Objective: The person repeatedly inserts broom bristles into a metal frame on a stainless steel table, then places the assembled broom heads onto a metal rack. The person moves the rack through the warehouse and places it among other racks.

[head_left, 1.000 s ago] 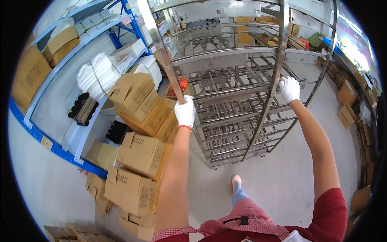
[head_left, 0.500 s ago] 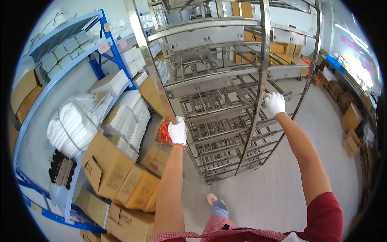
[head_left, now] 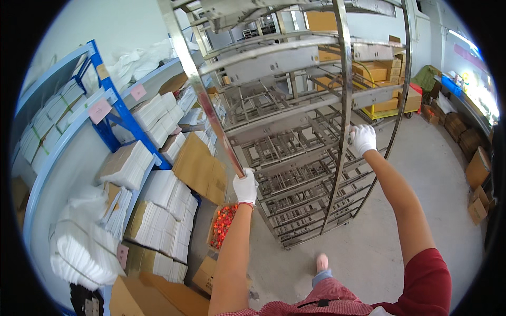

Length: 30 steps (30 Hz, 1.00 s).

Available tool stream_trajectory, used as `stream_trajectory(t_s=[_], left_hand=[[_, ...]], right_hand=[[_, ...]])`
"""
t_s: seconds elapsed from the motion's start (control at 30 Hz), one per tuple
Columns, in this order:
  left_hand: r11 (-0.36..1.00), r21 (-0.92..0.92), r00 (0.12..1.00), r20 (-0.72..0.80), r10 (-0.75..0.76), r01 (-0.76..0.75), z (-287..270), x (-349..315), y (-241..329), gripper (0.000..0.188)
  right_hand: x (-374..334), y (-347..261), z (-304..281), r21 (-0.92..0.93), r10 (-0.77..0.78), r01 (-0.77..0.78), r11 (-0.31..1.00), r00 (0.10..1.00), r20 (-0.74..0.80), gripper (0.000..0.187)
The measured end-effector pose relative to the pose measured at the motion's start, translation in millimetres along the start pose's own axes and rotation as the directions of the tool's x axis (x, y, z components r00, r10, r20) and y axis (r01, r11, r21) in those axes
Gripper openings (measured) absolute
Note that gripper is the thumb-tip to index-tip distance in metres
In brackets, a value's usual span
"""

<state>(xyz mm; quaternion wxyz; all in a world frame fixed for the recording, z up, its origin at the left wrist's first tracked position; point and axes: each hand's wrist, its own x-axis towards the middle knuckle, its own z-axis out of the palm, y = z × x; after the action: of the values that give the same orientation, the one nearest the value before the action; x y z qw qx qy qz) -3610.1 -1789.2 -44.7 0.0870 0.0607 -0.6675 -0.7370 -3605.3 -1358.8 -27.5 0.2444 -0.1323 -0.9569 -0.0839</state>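
Observation:
A tall metal rack [head_left: 284, 128] on a wheeled base stands in front of me, with flat metal frames lying on its several levels. My left hand [head_left: 245, 187], in a white glove, is closed around the rack's near left upright post. Further right, my right hand [head_left: 363, 139], also white-gloved, grips the rack by its right post at about the same level. Its fingertips are partly hidden behind the metal. Both arms reach forward, and one foot shows on the floor below the rack.
Blue shelving [head_left: 105, 84] with white stacks runs along the left. Beside my left arm, an open box of red and orange pieces [head_left: 223, 224] sits on the floor, near cardboard boxes [head_left: 158, 295]. A yellow cart [head_left: 387, 111] with cartons is behind the rack; a bench [head_left: 469, 108] lines the right.
I have moved forward along the shelving with the rack, both hands keeping their hold. The yellow cart now shows more, and the box of red pieces has come nearer beside my left arm.

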Motion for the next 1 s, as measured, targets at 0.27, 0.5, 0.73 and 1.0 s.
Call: stream_trajectory(t_s=[0.27,0.5,0.73,1.0], left_hand=[[0.999,-0.026,0.998,-0.037,0.047,-0.048,48.8,205.8,-49.9,0.015],[0.998,-0.054,0.999,-0.05,0.014,-0.016,114.9,398.3,-116.6,0.017],[0.999,-0.028,0.999,-0.017,0.046,-0.047,219.7,589.6,-158.3,0.018],[0.998,-0.017,0.998,0.022,-0.064,0.065,306.3,837.5,-226.9,0.018]], right_hand=[[160.9,-56.0,83.8,0.002,-0.014,0.013,1.0,0.992,0.129,0.028],[312.8,-91.6,232.7,0.025,-0.048,0.045,0.999,0.989,0.139,0.029],[507.9,-102.8,388.4,0.021,-0.066,0.062,0.998,0.974,0.215,0.03],[704.0,-144.0,558.1,-0.01,-0.012,0.014,1.0,0.975,0.221,0.031]])
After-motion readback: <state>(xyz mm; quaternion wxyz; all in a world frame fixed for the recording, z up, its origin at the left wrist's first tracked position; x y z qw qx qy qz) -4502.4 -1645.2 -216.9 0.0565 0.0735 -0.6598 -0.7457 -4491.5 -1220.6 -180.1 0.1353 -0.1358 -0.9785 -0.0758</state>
